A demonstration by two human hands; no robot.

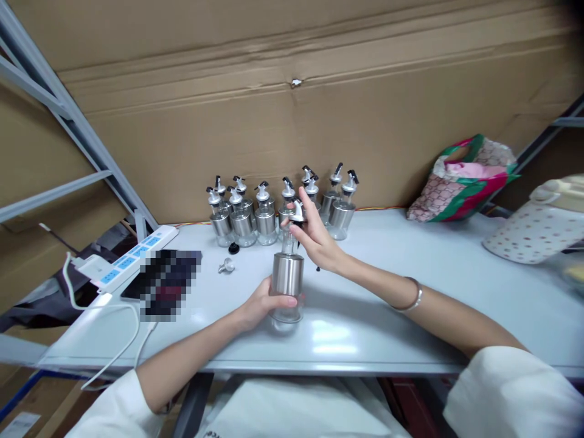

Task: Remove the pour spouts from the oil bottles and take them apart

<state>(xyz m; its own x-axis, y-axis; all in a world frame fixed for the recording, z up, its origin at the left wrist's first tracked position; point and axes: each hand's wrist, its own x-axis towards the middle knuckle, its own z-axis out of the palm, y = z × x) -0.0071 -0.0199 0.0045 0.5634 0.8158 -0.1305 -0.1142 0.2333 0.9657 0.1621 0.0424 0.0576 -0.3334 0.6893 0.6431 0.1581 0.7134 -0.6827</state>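
Note:
A glass oil bottle (288,274) with a steel band stands upright near the front of the table. My left hand (267,304) is wrapped round its lower part, thumb across the front. At its neck, my right hand (314,234) grips the silver pourer cap (297,212) between thumb and fingers; some fingers are hidden behind it. Behind stand several similar bottles (243,225) with silver and black pourer tops. A loose silver pourer part (226,265) and a black stopper (233,248) lie on the table to the left.
On the left are a white power strip (132,258), a charging cable (137,322) and a blurred-out dark device (166,283). A patterned bag (460,182) and a dotted white jug (533,225) stand on the right. Cardboard (219,134) walls the back of the table (387,292).

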